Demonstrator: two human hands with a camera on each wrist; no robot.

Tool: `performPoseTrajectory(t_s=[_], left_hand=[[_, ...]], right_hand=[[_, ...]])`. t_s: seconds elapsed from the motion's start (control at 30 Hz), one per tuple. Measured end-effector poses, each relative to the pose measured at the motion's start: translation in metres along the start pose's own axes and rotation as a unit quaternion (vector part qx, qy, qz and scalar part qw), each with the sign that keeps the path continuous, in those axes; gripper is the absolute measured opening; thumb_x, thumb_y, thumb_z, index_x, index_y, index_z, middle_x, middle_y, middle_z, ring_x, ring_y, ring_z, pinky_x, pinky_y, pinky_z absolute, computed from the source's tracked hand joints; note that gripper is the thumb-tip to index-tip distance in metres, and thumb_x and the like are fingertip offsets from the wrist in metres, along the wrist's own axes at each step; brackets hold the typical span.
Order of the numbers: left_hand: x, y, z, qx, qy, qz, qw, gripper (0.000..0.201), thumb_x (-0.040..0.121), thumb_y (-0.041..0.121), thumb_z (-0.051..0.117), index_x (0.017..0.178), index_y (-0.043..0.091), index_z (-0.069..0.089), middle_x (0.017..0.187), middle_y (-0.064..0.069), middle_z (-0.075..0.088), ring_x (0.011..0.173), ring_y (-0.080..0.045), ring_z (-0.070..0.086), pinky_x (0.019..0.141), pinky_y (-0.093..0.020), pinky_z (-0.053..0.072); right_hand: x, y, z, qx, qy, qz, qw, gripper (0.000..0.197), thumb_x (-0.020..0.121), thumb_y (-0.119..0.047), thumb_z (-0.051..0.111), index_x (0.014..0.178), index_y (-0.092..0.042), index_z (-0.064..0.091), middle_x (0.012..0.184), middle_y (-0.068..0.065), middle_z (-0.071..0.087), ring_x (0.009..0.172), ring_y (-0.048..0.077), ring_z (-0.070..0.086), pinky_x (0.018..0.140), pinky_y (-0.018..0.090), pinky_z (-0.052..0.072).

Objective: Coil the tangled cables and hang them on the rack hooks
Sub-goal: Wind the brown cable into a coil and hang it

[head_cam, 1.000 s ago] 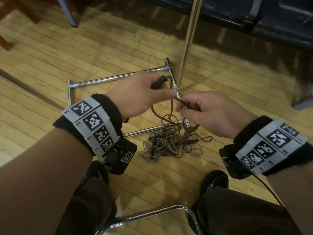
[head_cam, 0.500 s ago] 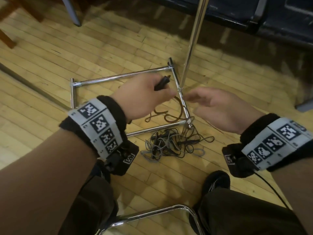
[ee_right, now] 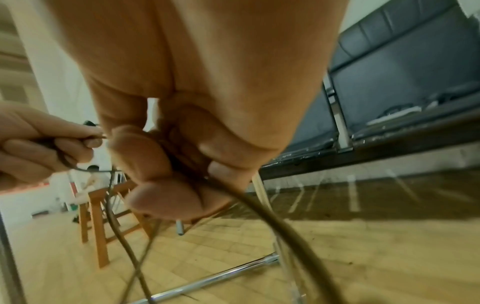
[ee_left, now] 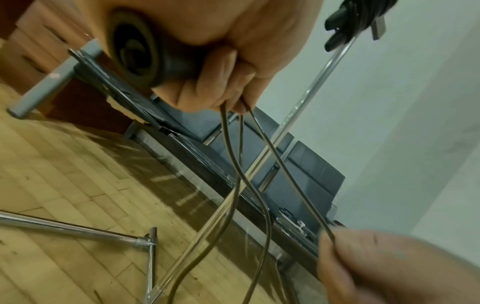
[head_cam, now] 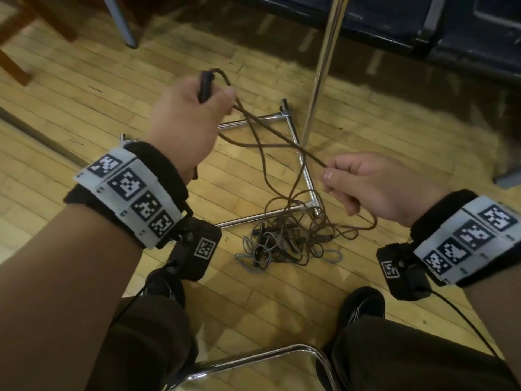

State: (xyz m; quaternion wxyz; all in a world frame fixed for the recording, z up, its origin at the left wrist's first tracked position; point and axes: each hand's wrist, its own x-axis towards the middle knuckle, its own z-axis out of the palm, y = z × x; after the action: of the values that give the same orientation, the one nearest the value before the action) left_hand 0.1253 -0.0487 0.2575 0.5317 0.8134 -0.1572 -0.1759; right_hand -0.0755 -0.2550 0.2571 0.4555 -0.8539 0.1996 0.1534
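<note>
My left hand [head_cam: 194, 105] is raised and grips the black plug end of a brown cable [head_cam: 270, 131], with loops of it gathered in the fist [ee_left: 228, 67]. My right hand [head_cam: 366, 182] pinches the same brown cable [ee_right: 275, 222] farther along, down and to the right. The cable runs taut between the hands, then drops to a tangled pile of brown and grey cables [head_cam: 287, 241] on the floor. The chrome rack's upright pole [head_cam: 324, 66] rises just behind the cable. Its square base [head_cam: 307, 179] lies on the floor under the hands. No hooks are in view.
A wooden plank floor [head_cam: 84, 94] lies all around. Dark seating [head_cam: 423, 21] runs along the back. Wooden furniture legs [head_cam: 17, 52] and a grey metal leg [head_cam: 121, 24] stand at the back left. My shoes [head_cam: 361, 306] and a chrome chair frame [head_cam: 253, 359] are nearest me.
My left hand has lifted up and left with the plug. My right hand, open half a second ago, now pinches the cable and has pulled it out to the right, stretching it between the hands.
</note>
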Motion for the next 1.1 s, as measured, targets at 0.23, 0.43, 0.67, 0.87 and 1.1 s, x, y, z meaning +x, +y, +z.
performPoseTrajectory(t_s=[0.23, 0.43, 0.67, 0.87, 1.1], left_hand=[[0.0, -0.004, -0.015, 0.104, 0.035, -0.039, 0.993, 0.015, 0.102, 0.052, 0.061, 0.103, 0.041, 0.071, 0.078, 0.008, 0.07, 0.049, 0.0, 0.059, 0.043, -0.014, 0.043], [-0.025, 0.008, 0.025, 0.039, -0.097, -0.026, 0.994, 0.015, 0.102, 0.047, 0.066, 0.111, 0.041, 0.076, 0.08, 0.012, 0.073, 0.052, -0.002, 0.055, 0.048, -0.02, 0.049], [-0.037, 0.012, 0.038, 0.033, -0.294, 0.007, 0.955, 0.019, 0.106, 0.036, 0.062, 0.118, 0.029, 0.074, 0.066, -0.001, 0.069, 0.046, -0.011, 0.05, 0.041, -0.025, 0.04], [-0.034, 0.01, 0.039, 0.057, -0.283, 0.036, 0.957, 0.022, 0.103, 0.04, 0.066, 0.089, 0.023, 0.07, 0.054, 0.014, 0.052, 0.043, -0.002, 0.043, 0.04, -0.016, 0.036], [-0.011, 0.006, 0.014, -0.111, -0.056, -0.038, 0.992, 0.019, 0.102, 0.04, 0.066, 0.092, 0.024, 0.068, 0.074, 0.008, 0.053, 0.049, -0.005, 0.042, 0.045, -0.022, 0.038]], right_hand=[[-0.005, 0.013, -0.007, -0.14, 0.015, 0.08, 0.987, 0.039, 0.104, -0.046, 0.04, 0.088, -0.024, 0.068, 0.086, 0.009, 0.067, 0.082, 0.026, 0.061, 0.07, 0.039, 0.048], [-0.001, -0.013, 0.007, -0.099, 0.017, 0.023, 0.995, 0.043, 0.097, -0.054, 0.039, 0.085, -0.028, 0.07, 0.084, -0.009, 0.068, 0.081, 0.007, 0.061, 0.075, 0.038, 0.05], [0.0, -0.018, 0.006, 0.113, 0.002, -0.033, 0.993, 0.037, 0.108, -0.026, 0.044, 0.087, -0.009, 0.07, 0.059, -0.003, 0.038, 0.049, 0.011, 0.031, 0.045, 0.028, 0.025], [0.0, -0.019, 0.003, 0.123, 0.021, -0.049, 0.991, 0.034, 0.108, -0.023, 0.046, 0.084, -0.008, 0.067, 0.061, 0.003, 0.038, 0.05, 0.013, 0.031, 0.045, 0.026, 0.025], [-0.002, 0.005, -0.007, -0.027, 0.044, 0.015, 0.999, 0.048, 0.106, -0.048, 0.04, 0.084, -0.013, 0.064, 0.058, -0.008, 0.041, 0.049, 0.007, 0.036, 0.056, 0.035, 0.034]])
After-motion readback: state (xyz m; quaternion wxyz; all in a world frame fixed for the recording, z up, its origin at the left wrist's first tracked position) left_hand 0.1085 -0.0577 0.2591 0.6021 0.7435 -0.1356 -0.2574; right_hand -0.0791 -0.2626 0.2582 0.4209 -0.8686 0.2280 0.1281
